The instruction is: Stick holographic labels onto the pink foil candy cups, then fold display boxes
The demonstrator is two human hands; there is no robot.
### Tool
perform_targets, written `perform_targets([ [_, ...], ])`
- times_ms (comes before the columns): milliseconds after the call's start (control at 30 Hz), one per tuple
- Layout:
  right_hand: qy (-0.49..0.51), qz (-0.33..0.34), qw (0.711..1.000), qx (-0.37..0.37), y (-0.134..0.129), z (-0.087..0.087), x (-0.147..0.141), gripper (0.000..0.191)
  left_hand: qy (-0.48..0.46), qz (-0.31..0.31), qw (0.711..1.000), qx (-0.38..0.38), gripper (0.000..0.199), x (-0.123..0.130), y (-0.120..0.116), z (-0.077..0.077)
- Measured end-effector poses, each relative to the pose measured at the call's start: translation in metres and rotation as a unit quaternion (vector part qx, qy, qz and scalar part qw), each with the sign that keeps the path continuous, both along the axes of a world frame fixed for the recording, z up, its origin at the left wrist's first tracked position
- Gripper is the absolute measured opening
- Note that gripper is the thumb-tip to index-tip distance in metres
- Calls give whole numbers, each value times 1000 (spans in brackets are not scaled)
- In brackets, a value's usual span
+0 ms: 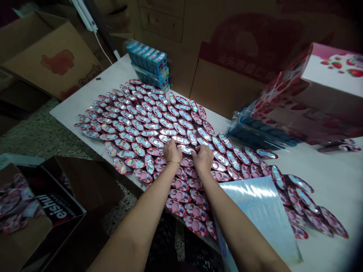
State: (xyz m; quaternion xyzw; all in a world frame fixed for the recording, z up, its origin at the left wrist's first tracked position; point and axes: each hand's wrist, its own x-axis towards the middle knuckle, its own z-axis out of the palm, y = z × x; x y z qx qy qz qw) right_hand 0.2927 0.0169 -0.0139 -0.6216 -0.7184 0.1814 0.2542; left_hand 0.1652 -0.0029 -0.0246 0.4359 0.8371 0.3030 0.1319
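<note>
- Resting among rows of oval packs, the left hand (172,152) and right hand (203,158) sit close together with a narrow gap between them.
- Both hands have their fingers bent downward and partly closed; the fingertips are blurred or hidden, so I cannot tell whether either grips anything.
- One shiny-topped oval pack (186,149) lies between the hands, its ends just beside the fingers.
- A thin bracelet (173,162) circles the left wrist.
- Around them, the oval packs (132,109) cover much of the white table (334,172); most beyond the hands have silvery tops, while those nearer the body show pink round centres.
- A glossy iridescent sheet (258,215) lies partly beneath the right forearm, with more packs to its right.
- Blue wrapped boxes (150,56) are stacked at the far edge.
- On the right stands a pink strawberry-printed box (334,88), near more blue packages (252,130).
- Off the table's left side, an open carton (61,206) holds pink printed pieces (17,204).
</note>
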Motion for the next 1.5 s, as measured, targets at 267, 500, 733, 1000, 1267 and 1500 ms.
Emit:
perform_targets([
  [267, 77, 187, 979, 6, -11, 31, 123, 21, -31, -288, 957, -9, 32, 49, -64, 30],
  [500, -98, 343, 934, 25, -45, 11, 153, 24, -23, -312, 947, -68, 18, 111, -89, 19],
  [733, -170, 408, 886, 140, -65, 2, 168, 29, -41, -217, 974, -52, 16, 128, -90, 15],
  [1000, -91, 374, 896, 223, -70, -28, 167, 34, -89, -155, 983, -28, 17, 130, -93, 11],
  [1267, -101, 380, 876, 279, -78, -33, 163, 35, -60, -127, 990, -14, 22, 135, -95, 12],
  [1500, 11, 300, 946, 117, -89, 41, 168, 13, -69, -138, 987, -37, 16, 136, -90, 13],
])
